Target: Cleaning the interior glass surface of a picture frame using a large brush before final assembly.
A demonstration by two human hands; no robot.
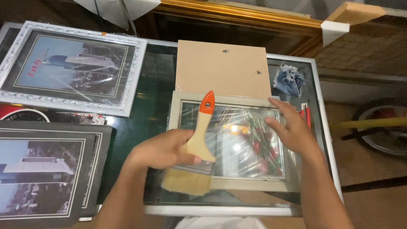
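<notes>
My left hand (163,149) grips a wide paint brush (196,150) with a wooden handle and an orange tip; its pale bristles rest on the lower left corner of a grey picture frame (176,111). The frame lies flat on a glass table, face up, with shiny glass over a picture of red flowers (258,146). My right hand (292,129) lies flat on the frame's right side, fingers spread. A brown backing board (222,68) lies just behind the frame.
A silver ornate framed city picture (70,68) lies at the back left and dark-matted prints (42,169) at the front left. A scrap of denim (289,79) and a red tool (306,112) lie by the table's right edge (324,127). A gold frame (237,15) stands behind.
</notes>
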